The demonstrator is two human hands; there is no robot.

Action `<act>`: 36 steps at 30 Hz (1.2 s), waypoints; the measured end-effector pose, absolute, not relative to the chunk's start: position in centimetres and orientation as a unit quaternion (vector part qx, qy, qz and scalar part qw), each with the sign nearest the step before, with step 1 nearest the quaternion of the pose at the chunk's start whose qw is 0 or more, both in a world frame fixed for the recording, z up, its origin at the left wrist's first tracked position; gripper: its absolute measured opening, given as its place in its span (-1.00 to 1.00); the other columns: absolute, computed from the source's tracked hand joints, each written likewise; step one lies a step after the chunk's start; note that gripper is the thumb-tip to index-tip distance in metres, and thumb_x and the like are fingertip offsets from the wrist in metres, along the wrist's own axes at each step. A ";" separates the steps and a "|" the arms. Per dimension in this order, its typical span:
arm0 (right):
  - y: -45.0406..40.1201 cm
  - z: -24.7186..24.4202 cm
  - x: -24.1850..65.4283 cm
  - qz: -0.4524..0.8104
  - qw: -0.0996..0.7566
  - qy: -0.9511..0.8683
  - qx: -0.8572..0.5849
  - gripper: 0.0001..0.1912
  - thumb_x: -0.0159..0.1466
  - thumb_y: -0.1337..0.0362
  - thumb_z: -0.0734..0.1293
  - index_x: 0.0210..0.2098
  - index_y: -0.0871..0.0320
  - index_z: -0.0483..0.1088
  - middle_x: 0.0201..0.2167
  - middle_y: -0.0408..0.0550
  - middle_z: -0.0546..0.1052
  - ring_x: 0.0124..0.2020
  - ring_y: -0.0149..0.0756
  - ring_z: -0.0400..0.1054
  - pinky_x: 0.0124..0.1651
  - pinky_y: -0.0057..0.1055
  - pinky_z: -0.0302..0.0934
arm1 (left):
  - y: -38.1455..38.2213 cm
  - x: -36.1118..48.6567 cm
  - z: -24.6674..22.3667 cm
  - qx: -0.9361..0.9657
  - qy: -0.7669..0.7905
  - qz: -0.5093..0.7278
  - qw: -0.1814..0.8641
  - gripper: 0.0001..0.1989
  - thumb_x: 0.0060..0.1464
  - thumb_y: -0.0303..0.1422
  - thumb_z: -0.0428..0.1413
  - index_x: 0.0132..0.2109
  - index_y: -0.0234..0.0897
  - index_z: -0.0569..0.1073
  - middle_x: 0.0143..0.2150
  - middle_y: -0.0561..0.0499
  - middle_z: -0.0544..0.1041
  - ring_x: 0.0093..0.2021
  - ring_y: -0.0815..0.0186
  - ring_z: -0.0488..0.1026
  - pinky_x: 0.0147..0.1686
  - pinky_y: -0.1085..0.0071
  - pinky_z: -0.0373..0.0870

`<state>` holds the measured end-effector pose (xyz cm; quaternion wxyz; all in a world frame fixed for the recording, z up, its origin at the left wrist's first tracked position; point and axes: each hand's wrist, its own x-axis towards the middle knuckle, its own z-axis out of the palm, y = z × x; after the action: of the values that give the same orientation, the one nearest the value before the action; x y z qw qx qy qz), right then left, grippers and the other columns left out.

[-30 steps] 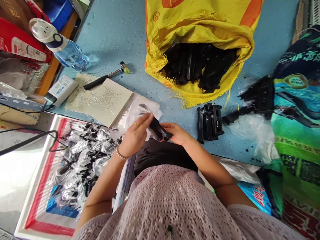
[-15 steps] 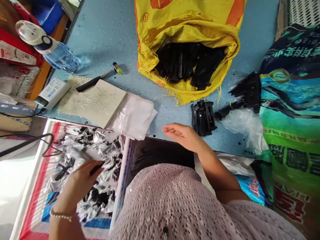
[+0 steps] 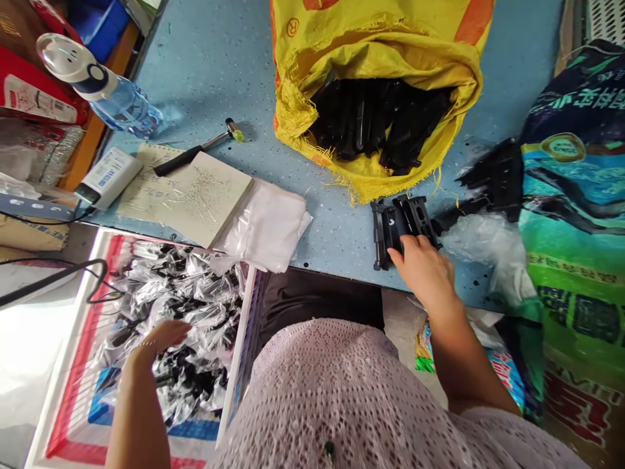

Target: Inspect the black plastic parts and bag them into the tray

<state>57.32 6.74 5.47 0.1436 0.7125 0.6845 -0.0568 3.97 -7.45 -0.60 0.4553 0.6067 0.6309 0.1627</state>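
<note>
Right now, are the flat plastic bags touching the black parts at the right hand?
Apart. The head view shows blue tabletop between the plastic bags and the black parts.

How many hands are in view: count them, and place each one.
2: the left hand over the crate of plastic-bagged pieces, and the right hand at the black parts on the blue table. No others show.

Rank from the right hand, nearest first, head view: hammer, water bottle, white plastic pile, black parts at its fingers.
1. Black parts: at the right hand.
2. White plastic pile: to the left.
3. Hammer: farther left.
4. Water bottle: far upper left.
</note>
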 end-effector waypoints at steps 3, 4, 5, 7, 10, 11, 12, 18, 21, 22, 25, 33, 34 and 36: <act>7.1 3.8 57.2 -0.093 0.066 0.697 0.708 -0.61 0.42 0.18 0.26 0.12 0.30 0.39 -0.01 0.32 0.58 -0.09 0.06 0.53 -0.17 -0.20 0.34 | -2.0 9.8 1.2 0.560 0.601 0.172 0.544 -0.69 0.16 -0.02 0.23 -0.24 -0.14 0.67 -0.43 -0.08 0.67 -0.50 0.18 0.60 -0.48 0.29 0.60; 7.3 3.3 57.2 -0.114 0.040 0.699 0.705 -0.61 0.41 0.20 0.25 0.14 0.30 0.40 0.01 0.33 0.58 -0.06 0.08 0.53 -0.11 -0.16 0.35 | 0.0 12.5 2.1 0.570 0.591 0.190 0.538 -0.71 0.21 -0.08 0.22 -0.11 -0.15 0.67 -0.33 -0.09 0.70 -0.40 0.19 0.65 -0.35 0.29 0.65; 7.6 2.9 57.3 -0.142 0.015 0.698 0.702 -0.61 0.40 0.22 0.25 0.13 0.30 0.41 0.01 0.32 0.59 -0.04 0.08 0.52 -0.06 -0.13 0.36 | 2.0 15.4 2.7 0.591 0.579 0.231 0.512 -0.72 0.27 -0.13 0.17 -0.06 -0.18 0.66 -0.28 -0.09 0.70 -0.33 0.20 0.67 -0.25 0.28 0.66; 8.0 2.2 57.4 -0.222 -0.042 0.683 0.694 -0.63 0.37 0.23 0.27 0.10 0.25 0.45 -0.02 0.25 0.61 -0.03 0.06 0.53 0.02 -0.08 0.36 | 5.7 20.8 3.3 0.642 0.592 0.307 0.377 -0.75 0.33 -0.25 0.11 -0.01 -0.24 0.62 -0.16 -0.14 0.68 -0.18 0.20 0.65 -0.08 0.22 0.64; 8.2 1.6 57.1 -0.389 -0.161 0.626 0.656 -0.67 0.31 0.19 0.34 0.02 0.17 0.48 -0.11 0.10 0.64 -0.07 -0.06 0.53 0.03 -0.13 0.39 | 10.0 25.2 2.0 0.690 0.633 0.285 0.205 -0.88 0.20 -0.35 0.20 -0.21 -0.33 0.57 -0.06 -0.29 0.60 -0.05 0.04 0.58 0.04 0.03 0.55; 8.2 1.5 56.8 -0.448 -0.207 0.593 0.636 -0.67 0.30 0.15 0.36 0.00 0.15 0.49 -0.13 0.06 0.64 -0.10 -0.11 0.53 -0.01 -0.17 0.41 | 10.9 25.5 1.3 0.693 0.640 0.267 0.195 -0.90 0.18 -0.38 0.19 -0.28 -0.32 0.54 -0.10 -0.29 0.59 -0.05 0.02 0.56 0.04 0.02 0.53; 8.3 1.5 56.3 -0.507 -0.251 0.552 0.612 -0.66 0.27 0.11 0.40 -0.02 0.14 0.49 -0.16 0.03 0.63 -0.14 -0.15 0.53 -0.07 -0.22 0.42 | 11.6 25.2 0.8 0.691 0.642 0.260 0.208 -0.89 0.19 -0.40 0.16 -0.32 -0.30 0.52 -0.14 -0.26 0.59 -0.07 0.03 0.56 0.03 0.04 0.52; 10.0 2.8 50.1 -0.766 -0.344 0.338 0.424 -0.60 0.11 0.04 0.58 -0.16 0.09 0.52 -0.24 -0.08 0.58 -0.31 -0.30 0.48 -0.24 -0.33 0.47 | 12.3 21.6 0.3 0.517 0.626 0.389 0.435 -0.81 0.03 -0.24 0.29 -0.32 -0.28 0.52 -0.40 0.01 0.52 -0.38 0.30 0.45 -0.37 0.36 0.40; 11.9 2.6 45.7 -0.824 -0.323 0.304 0.352 -0.62 0.08 0.05 0.60 -0.23 0.10 0.52 -0.33 -0.14 0.55 -0.34 -0.33 0.46 -0.26 -0.37 0.47 | 12.1 21.8 0.8 0.473 0.608 0.437 0.464 -0.72 -0.11 -0.25 0.37 -0.37 -0.26 0.44 -0.42 0.05 0.49 -0.42 0.37 0.41 -0.41 0.41 0.37; 12.6 2.3 44.4 -0.834 -0.318 0.295 0.341 -0.62 0.06 0.05 0.61 -0.26 0.11 0.52 -0.36 -0.15 0.54 -0.36 -0.35 0.44 -0.27 -0.38 0.46 | 12.0 21.9 1.0 0.474 0.600 0.452 0.459 -0.72 -0.11 -0.27 0.36 -0.37 -0.24 0.41 -0.41 0.05 0.50 -0.40 0.36 0.44 -0.37 0.40 0.41; 13.9 0.9 42.2 -0.837 -0.317 0.271 0.354 -0.58 -0.02 0.04 0.64 -0.31 0.14 0.51 -0.43 -0.20 0.51 -0.43 -0.40 0.38 -0.31 -0.40 0.43 | 11.4 21.6 1.8 0.534 0.608 0.443 0.385 -0.86 0.02 -0.35 0.25 -0.32 -0.23 0.42 -0.33 0.02 0.57 -0.30 0.32 0.53 -0.19 0.34 0.51; 11.4 0.5 46.1 -0.776 -0.353 0.305 0.425 -0.64 0.03 0.08 0.63 -0.30 0.12 0.53 -0.37 -0.19 0.54 -0.39 -0.42 0.40 -0.29 -0.45 0.44 | 11.0 19.4 3.2 0.692 0.605 0.305 0.251 -0.70 0.22 -0.45 0.03 -0.06 -0.27 0.64 -0.01 -0.12 0.68 0.00 0.17 0.61 0.09 0.19 0.52; 10.8 0.8 46.6 -0.782 -0.341 0.307 0.422 -0.65 0.05 0.09 0.62 -0.28 0.11 0.54 -0.36 -0.18 0.55 -0.38 -0.41 0.42 -0.28 -0.44 0.44 | 11.1 19.5 3.2 0.681 0.611 0.306 0.262 -0.69 0.20 -0.44 0.05 -0.02 -0.26 0.64 0.01 -0.12 0.67 -0.05 0.18 0.61 0.04 0.20 0.54; 9.8 1.4 47.1 -0.812 -0.304 0.301 0.398 -0.65 0.07 0.08 0.62 -0.28 0.12 0.55 -0.37 -0.15 0.57 -0.39 -0.38 0.45 -0.28 -0.41 0.45 | 11.2 19.8 3.0 0.653 0.624 0.322 0.285 -0.69 0.17 -0.43 0.11 0.01 -0.25 0.62 -0.01 -0.11 0.66 -0.17 0.24 0.59 -0.07 0.24 0.55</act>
<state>47.09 9.83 1.37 -0.3037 0.3979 0.3009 -0.8117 19.77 11.24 2.97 0.2846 0.6529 0.6239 0.3217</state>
